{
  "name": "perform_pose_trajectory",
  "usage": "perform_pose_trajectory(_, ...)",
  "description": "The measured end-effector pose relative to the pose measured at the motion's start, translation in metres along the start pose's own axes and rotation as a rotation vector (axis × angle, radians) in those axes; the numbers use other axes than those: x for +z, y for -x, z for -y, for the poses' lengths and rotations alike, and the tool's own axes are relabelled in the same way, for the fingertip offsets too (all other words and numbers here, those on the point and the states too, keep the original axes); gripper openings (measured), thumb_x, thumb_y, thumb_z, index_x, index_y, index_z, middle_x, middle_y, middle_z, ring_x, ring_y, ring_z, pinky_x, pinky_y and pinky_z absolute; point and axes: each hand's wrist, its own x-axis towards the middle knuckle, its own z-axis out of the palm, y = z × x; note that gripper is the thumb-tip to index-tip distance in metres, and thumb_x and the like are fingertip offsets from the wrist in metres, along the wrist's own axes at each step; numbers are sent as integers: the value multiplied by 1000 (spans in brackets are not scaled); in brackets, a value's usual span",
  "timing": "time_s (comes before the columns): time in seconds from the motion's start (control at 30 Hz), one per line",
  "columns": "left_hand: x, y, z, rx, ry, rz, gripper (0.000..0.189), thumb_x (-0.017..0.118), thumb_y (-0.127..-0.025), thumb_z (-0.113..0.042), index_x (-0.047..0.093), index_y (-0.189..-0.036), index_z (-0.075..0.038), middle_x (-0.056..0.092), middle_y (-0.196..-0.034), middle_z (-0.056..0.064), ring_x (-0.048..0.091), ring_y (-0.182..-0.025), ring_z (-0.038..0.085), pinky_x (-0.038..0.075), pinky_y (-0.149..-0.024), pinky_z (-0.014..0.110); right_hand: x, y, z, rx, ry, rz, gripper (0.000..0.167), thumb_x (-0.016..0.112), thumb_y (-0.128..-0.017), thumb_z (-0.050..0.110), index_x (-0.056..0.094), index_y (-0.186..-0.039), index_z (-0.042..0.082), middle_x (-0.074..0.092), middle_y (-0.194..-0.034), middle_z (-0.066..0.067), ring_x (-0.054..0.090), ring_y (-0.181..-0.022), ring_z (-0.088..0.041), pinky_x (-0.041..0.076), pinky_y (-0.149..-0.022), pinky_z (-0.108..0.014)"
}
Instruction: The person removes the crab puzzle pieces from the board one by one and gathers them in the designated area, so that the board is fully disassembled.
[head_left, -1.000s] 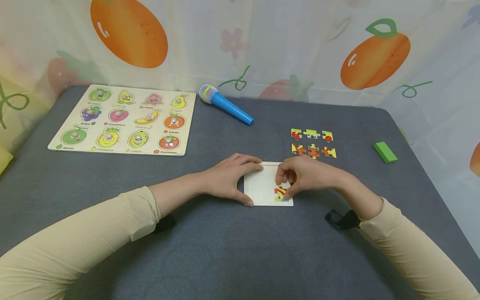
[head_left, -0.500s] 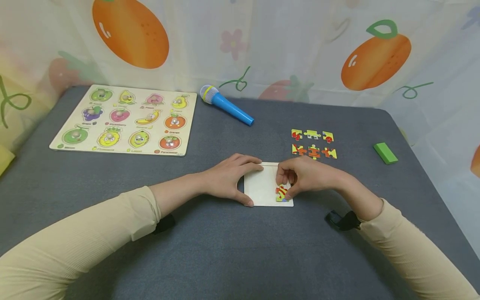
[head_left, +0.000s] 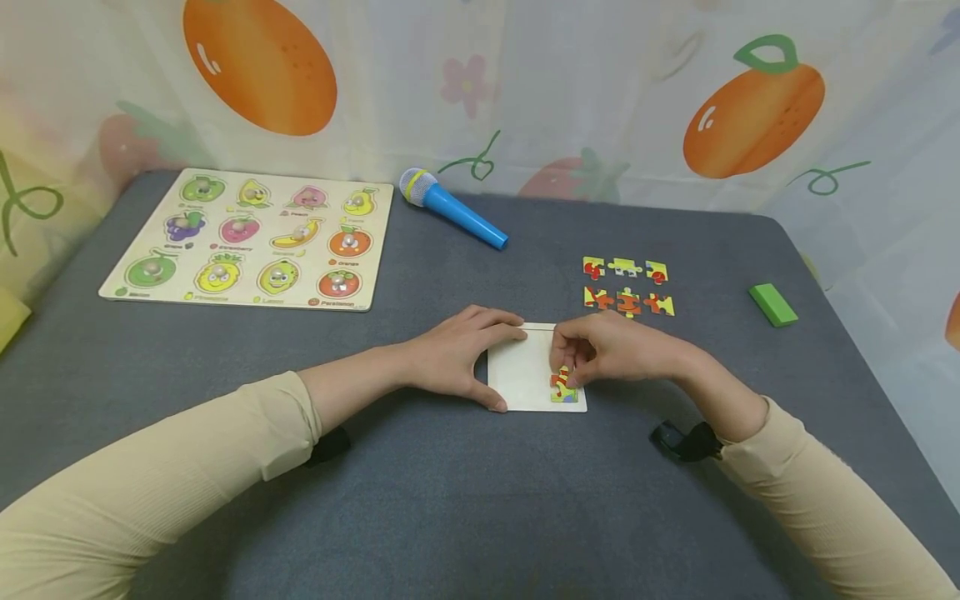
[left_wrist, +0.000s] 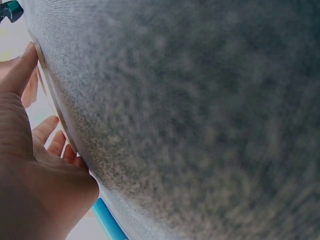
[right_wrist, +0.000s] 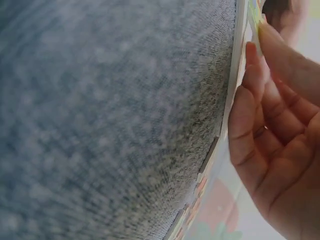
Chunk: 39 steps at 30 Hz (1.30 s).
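Observation:
A white puzzle tray lies on the table in front of me in the head view. My left hand holds its left side, thumb at the near corner and fingertips at the far one. Over the tray's right part, my right hand pinches a yellow, red and orange jigsaw piece between thumb and fingers. In the right wrist view the piece stands tilted against the tray's surface. The right hand hides part of the piece and the tray's upper right corner.
Several loose jigsaw pieces lie in two rows beyond the right hand. A green block is farther right. Toward the back rest a blue toy microphone and, on the left, a fruit peg puzzle board. A printed curtain hangs behind the table.
The right thumb has shifted slightly up along the jigsaw piece, and the piece's tilt has changed a little over the same spot. The left hand and tray stay in place.

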Motion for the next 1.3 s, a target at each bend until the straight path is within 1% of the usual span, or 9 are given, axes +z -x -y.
perform_pose_trajectory(0.17, 0, 0, 1, 4, 1, 1, 88, 80, -76, -51, 44, -148, -16, 36, -158, 3, 34, -143, 25, 31, -118, 48, -4, 2, -4, -2, -43, -12, 10, 72, -89, 12, 66, -96, 15, 64, -87, 0, 57, -78, -15, 49, -71, -25)
perform_pose_trajectory(0.33, 0, 0, 1, 7, -4, -1, 88, 80, -76, -52, 44, -148, -16, 36, -158, 3, 34, -143, 25, 31, -118, 47, -10, 6, -8, 13, -63, -35, 9, 71, -91, 13, 66, -98, 16, 64, -88, -2, 58, -81, -15, 50, -73, -26)
perform_pose_trajectory(0.63, 0, 0, 1, -3, -6, 8, 89, 80, -76, -53, 43, -149, -17, 35, -159, 2, 32, -144, 25, 30, -119, 47, -20, 13, -14, 33, -140, -53, 9, 68, -92, 12, 67, -101, 11, 69, -90, -7, 64, -79, -15, 53, -74, -29)
perform_pose_trajectory(0.77, -1, -1, 1, -4, -7, 13, 89, 80, -76, -53, 43, -149, -17, 34, -159, 2, 32, -144, 25, 30, -119, 47, -27, 17, -16, 60, -178, -61, 12, 68, -93, 11, 66, -103, 8, 68, -92, -10, 66, -80, -18, 55, -74, -32)
perform_pose_trajectory(0.87, -1, 0, 0, -2, -5, 14, 90, 80, -76, -52, 42, -149, -16, 34, -159, 2, 32, -144, 25, 29, -119, 47, -33, 21, -20, 82, -202, -86, 13, 67, -93, 12, 65, -104, 6, 69, -92, -11, 68, -80, -23, 54, -70, -34)
perform_pose_trajectory(0.97, -1, 0, 0, 3, -3, 11, 90, 80, -76, -52, 42, -149, -16, 34, -159, 2, 32, -144, 26, 30, -119, 48, -38, 25, -25, 96, -193, -122, 12, 68, -92, 13, 66, -103, 8, 71, -91, -10, 67, -78, -27, 53, -65, -34)
perform_pose_trajectory(1.03, 0, 1, 1, 5, -2, 9, 89, 80, -76, -52, 42, -149, -16, 34, -159, 2, 32, -144, 26, 30, -119, 48, -41, 28, -28, 102, -176, -147, 11, 69, -92, 13, 67, -102, 8, 70, -90, -9, 66, -76, -27, 53, -64, -34)
perform_pose_trajectory(1.17, 0, 1, 2, 7, -5, 8, 89, 80, -76, -52, 42, -149, -16, 34, -159, 2, 32, -144, 26, 30, -119, 48, -45, 34, -36, 120, -159, -181, 11, 69, -92, 13, 67, -101, 8, 68, -88, -10, 64, -74, -27, 54, -67, -35)
perform_pose_trajectory(1.3, 0, 0, 1, 4, 0, 14, 89, 79, -77, -52, 42, -149, -16, 34, -159, 2, 32, -144, 26, 30, -119, 48, -49, 39, -42, 130, -167, -202, 11, 68, -93, 13, 66, -101, 5, 69, -90, -9, 66, -76, -25, 56, -70, -36)
